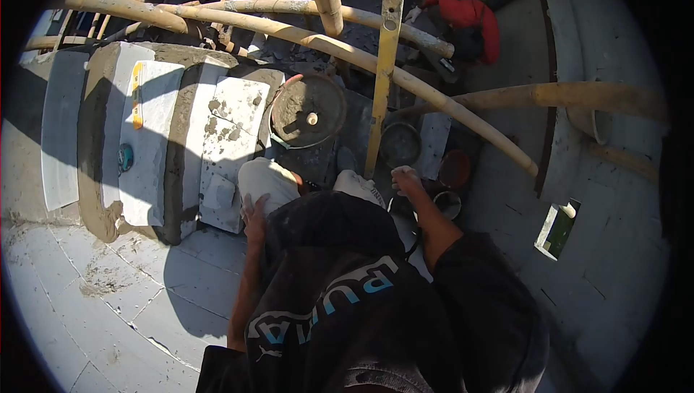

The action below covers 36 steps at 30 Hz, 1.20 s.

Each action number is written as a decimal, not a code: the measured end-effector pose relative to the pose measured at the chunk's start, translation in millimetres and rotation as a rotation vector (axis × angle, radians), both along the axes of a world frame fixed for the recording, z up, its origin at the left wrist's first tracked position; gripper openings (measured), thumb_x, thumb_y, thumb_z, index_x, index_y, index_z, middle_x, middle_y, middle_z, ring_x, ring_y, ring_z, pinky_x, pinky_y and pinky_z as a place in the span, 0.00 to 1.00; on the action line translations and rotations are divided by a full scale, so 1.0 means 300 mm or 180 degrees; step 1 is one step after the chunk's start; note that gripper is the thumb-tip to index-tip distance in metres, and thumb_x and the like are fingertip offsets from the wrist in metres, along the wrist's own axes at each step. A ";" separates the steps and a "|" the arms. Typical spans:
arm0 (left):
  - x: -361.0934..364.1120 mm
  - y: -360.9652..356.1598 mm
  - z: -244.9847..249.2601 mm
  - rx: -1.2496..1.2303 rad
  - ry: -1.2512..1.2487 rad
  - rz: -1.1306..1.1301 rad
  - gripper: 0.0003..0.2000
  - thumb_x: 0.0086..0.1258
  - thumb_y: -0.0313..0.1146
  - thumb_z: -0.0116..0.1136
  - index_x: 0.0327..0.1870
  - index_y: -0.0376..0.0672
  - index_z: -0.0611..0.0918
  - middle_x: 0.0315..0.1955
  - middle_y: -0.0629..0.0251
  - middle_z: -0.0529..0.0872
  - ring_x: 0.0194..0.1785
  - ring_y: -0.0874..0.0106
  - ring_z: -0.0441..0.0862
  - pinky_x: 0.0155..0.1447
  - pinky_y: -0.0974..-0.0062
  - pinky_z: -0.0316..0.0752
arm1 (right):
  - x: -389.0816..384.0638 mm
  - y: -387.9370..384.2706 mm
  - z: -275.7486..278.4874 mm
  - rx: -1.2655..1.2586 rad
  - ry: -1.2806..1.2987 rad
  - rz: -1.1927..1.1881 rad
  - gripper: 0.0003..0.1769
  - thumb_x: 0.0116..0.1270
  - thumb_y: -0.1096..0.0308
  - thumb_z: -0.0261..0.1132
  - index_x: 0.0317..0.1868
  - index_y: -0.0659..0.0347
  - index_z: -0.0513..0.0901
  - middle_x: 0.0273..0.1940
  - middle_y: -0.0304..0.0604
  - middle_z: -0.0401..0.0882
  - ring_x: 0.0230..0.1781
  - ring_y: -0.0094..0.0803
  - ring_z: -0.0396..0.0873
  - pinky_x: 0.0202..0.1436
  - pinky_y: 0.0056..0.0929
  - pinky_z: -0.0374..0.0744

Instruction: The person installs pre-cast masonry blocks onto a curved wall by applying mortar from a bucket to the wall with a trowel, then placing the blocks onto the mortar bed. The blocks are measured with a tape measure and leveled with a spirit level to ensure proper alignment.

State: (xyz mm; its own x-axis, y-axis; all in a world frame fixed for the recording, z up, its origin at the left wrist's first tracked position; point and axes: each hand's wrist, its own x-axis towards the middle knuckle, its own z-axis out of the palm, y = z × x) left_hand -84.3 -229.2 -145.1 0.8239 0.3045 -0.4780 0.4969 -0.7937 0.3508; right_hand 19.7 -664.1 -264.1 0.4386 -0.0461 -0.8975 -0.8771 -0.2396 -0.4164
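Blocks at 10 o'clock sit mortared, a level on top; the pan at 12 holds mortar, so laying seems partway. The left hand rests flat beside them, fingers together; the right hand is curled by the straightedge.

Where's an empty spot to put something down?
The flat grey blocks at lower left, below the mortared block, are bare apart from mortar crumbs. Between the mortar pan, yellow straightedge, buckets and the right hand it is crowded.
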 end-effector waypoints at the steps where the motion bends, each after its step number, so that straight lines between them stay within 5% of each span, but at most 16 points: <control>1: 0.006 0.001 0.009 -0.0034 0.0045 0.0014 0.25 0.68 0.36 0.57 0.67 0.66 0.74 0.76 0.52 0.53 0.75 0.38 0.53 0.74 0.43 0.56 | -0.010 0.002 -0.004 0.0021 0.0012 -0.0043 0.19 0.69 0.53 0.62 0.52 0.55 0.79 0.41 0.37 0.80 0.39 0.30 0.81 0.43 0.40 0.80; 4: -0.001 0.045 -0.028 -0.0032 0.0048 -0.0115 0.25 0.67 0.38 0.60 0.67 0.66 0.74 0.76 0.47 0.54 0.75 0.38 0.53 0.74 0.44 0.57 | -0.037 0.019 -0.015 -0.0102 -0.0175 -0.0396 0.14 0.67 0.58 0.67 0.44 0.59 0.81 0.31 0.37 0.80 0.24 0.26 0.78 0.24 0.29 0.75; 7: -0.004 0.111 -0.057 -0.0071 -0.0030 -0.0433 0.26 0.67 0.40 0.63 0.67 0.63 0.75 0.74 0.40 0.56 0.75 0.38 0.55 0.74 0.45 0.58 | -0.056 0.017 -0.014 -0.0043 -0.0187 -0.0470 0.14 0.67 0.58 0.66 0.44 0.60 0.81 0.31 0.38 0.80 0.24 0.26 0.78 0.23 0.29 0.75; 11: 0.088 0.077 0.084 -0.0319 0.0082 -0.0491 0.27 0.66 0.42 0.67 0.68 0.55 0.75 0.70 0.34 0.62 0.74 0.39 0.59 0.75 0.50 0.60 | -0.098 0.000 -0.031 0.0069 -0.0060 -0.0436 0.17 0.68 0.54 0.65 0.50 0.55 0.80 0.39 0.36 0.81 0.35 0.28 0.81 0.37 0.35 0.80; 12: 0.128 0.096 0.092 -0.0246 0.0228 -0.0818 0.30 0.68 0.43 0.66 0.69 0.46 0.72 0.67 0.35 0.68 0.73 0.44 0.63 0.75 0.55 0.61 | -0.113 0.002 -0.038 0.0072 -0.0064 -0.0492 0.17 0.68 0.54 0.65 0.50 0.55 0.80 0.39 0.36 0.81 0.35 0.28 0.81 0.37 0.35 0.80; 15: 0.289 0.091 0.193 -0.1038 0.0367 0.0317 0.31 0.70 0.43 0.65 0.70 0.39 0.70 0.67 0.38 0.70 0.73 0.51 0.66 0.73 0.58 0.63 | -0.142 0.018 -0.029 -0.0037 0.0106 -0.0605 0.16 0.69 0.54 0.65 0.50 0.54 0.80 0.40 0.36 0.81 0.36 0.28 0.81 0.38 0.35 0.80; 21: 0.758 0.060 0.505 -0.1328 -0.0736 0.0421 0.37 0.73 0.46 0.60 0.77 0.40 0.59 0.72 0.44 0.65 0.73 0.57 0.65 0.71 0.62 0.65 | -0.258 0.003 -0.029 -0.0049 0.0294 -0.0862 0.14 0.69 0.56 0.64 0.49 0.54 0.81 0.39 0.36 0.81 0.35 0.29 0.81 0.36 0.35 0.80; 25: 1.075 -0.054 0.816 -0.1490 -0.2194 -0.0046 0.42 0.69 0.53 0.62 0.78 0.44 0.57 0.74 0.43 0.60 0.77 0.53 0.60 0.72 0.51 0.63 | -0.322 -0.005 -0.072 -0.0149 0.0345 -0.0939 0.13 0.69 0.56 0.64 0.47 0.54 0.82 0.36 0.36 0.82 0.32 0.28 0.80 0.34 0.34 0.79; 28: 1.332 0.103 0.945 -0.1198 -0.2821 -0.1341 0.30 0.74 0.30 0.58 0.75 0.45 0.63 0.76 0.45 0.53 0.78 0.50 0.57 0.75 0.49 0.65 | -0.332 -0.012 -0.076 -0.0112 0.0402 -0.1085 0.12 0.70 0.57 0.64 0.47 0.53 0.82 0.35 0.35 0.82 0.31 0.27 0.80 0.32 0.34 0.78; 30: 1.436 0.045 1.054 -0.0226 -0.3197 -0.2064 0.28 0.73 0.15 0.51 0.73 0.47 0.68 0.76 0.48 0.48 0.78 0.50 0.57 0.75 0.51 0.67 | -0.325 -0.007 -0.072 -0.0035 0.0407 -0.1187 0.12 0.70 0.57 0.64 0.47 0.53 0.82 0.35 0.35 0.82 0.31 0.27 0.80 0.32 0.34 0.78; 33: 1.603 -0.047 1.141 -0.0624 -0.3542 -0.1681 0.28 0.73 0.13 0.49 0.71 0.54 0.73 0.73 0.48 0.53 0.75 0.54 0.63 0.75 0.52 0.68 | -0.313 0.007 -0.080 0.0064 0.0335 -0.1330 0.12 0.70 0.57 0.64 0.48 0.53 0.81 0.36 0.35 0.82 0.31 0.27 0.80 0.33 0.33 0.78; 36: 1.616 -0.233 1.223 -0.1153 -0.3466 -0.1029 0.23 0.75 0.19 0.52 0.70 0.43 0.72 0.72 0.50 0.60 0.73 0.57 0.68 0.75 0.49 0.66 | -0.276 0.015 -0.010 0.0022 0.0278 -0.1308 0.13 0.70 0.57 0.64 0.49 0.54 0.81 0.37 0.35 0.81 0.32 0.27 0.81 0.34 0.32 0.79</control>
